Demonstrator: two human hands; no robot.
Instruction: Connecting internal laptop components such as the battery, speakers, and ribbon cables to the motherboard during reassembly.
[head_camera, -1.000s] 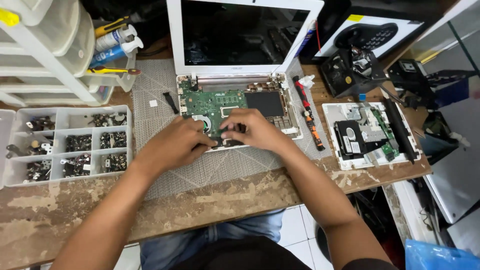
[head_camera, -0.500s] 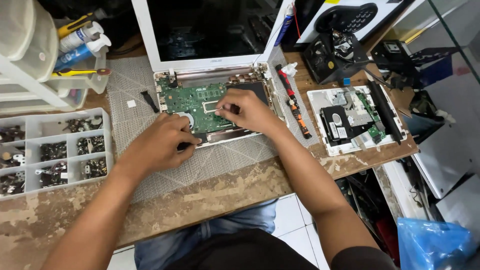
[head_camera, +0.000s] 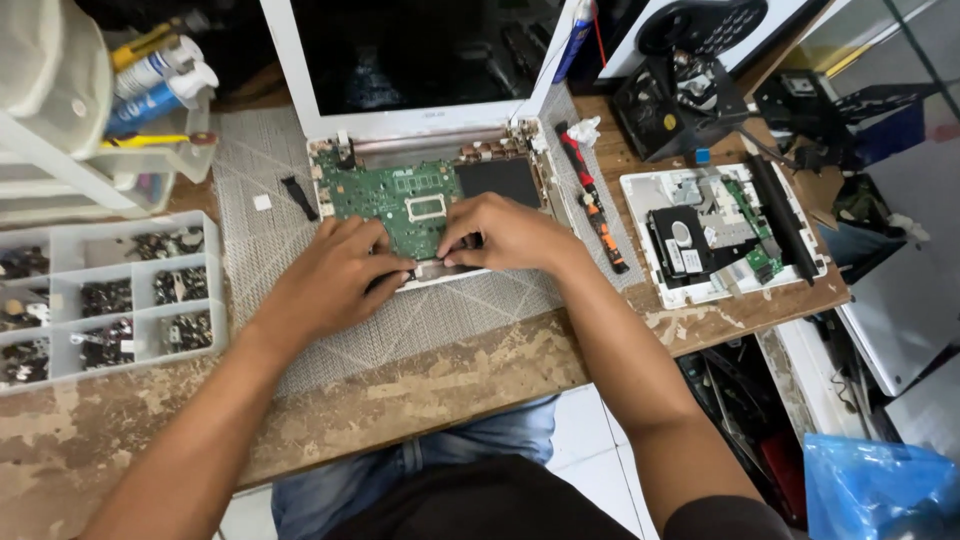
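Note:
A white laptop lies opened up on a grey mat, its dark screen tilted up at the back. Its green circuit board is bare in the base. My left hand rests on the near left edge of the base, fingers curled onto the board. My right hand presses its fingertips on the near edge of the board, beside a black square part. What the fingertips pinch is hidden.
A clear divided tray of small screws and parts sits at the left. A red-handled screwdriver lies right of the laptop. Another dismantled white device lies at the right. White drawers with spray cans stand at the back left.
The view has shifted, so the laptop sits higher and left. Both hands stay on the near edge of the board; the left hand has edged closer to the right one.

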